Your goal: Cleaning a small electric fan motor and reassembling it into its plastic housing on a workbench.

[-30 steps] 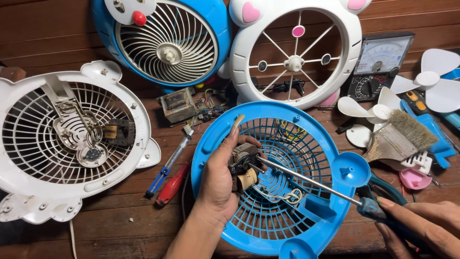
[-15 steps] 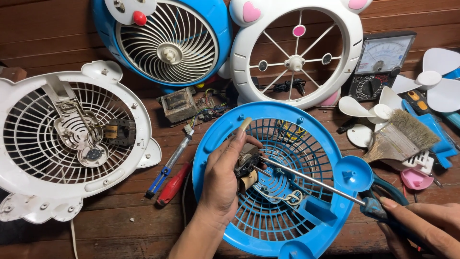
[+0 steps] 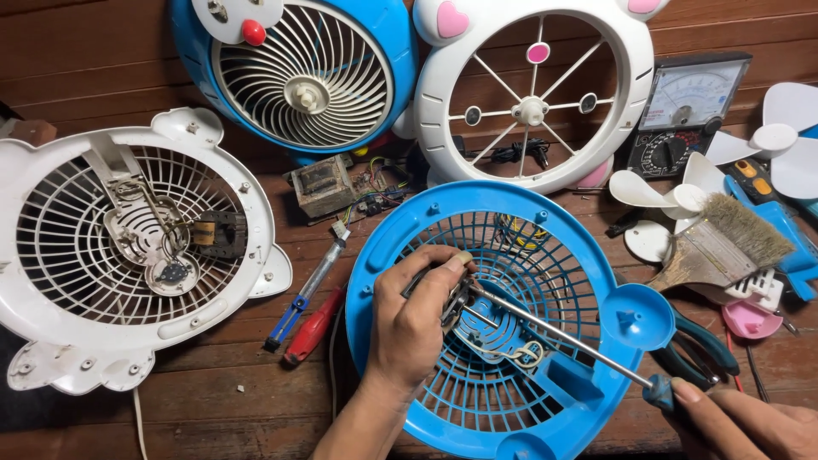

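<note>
A: Left hand (image 3: 409, 328) noted over the middle of the blue fan grille (image 3: 490, 319), which lies flat on the wooden counter (image 3: 213, 409). What is held?

B: A small dark motor part (image 3: 452, 298) is pinched at the grille's hub; the grip is closed around it, thumb and fingers curled, index finger laid across the top. The part itself is mostly hidden by the fingers.

A: And the right hand (image 3: 741, 426)?

B: Seen at the lower right edge, only partly in frame. Its grip is wrapped tight around the blue handle of a long screwdriver (image 3: 562, 336). The metal shaft is angled up and left across the grille, and the tip is set against the motor part under the left hand.

A: Surroundings recorded?

B: A white fan housing (image 3: 51, 255) with a motor is lying to the left. Two small screwdrivers (image 3: 307, 307), one blue, one red, are placed between it and the blue grille. A paintbrush (image 3: 724, 243) and an analogue meter (image 3: 686, 111) are seen to the right, with white fan blades (image 3: 780, 140) near them. Two more fan fronts (image 3: 307, 77) are propped at the top.
</note>
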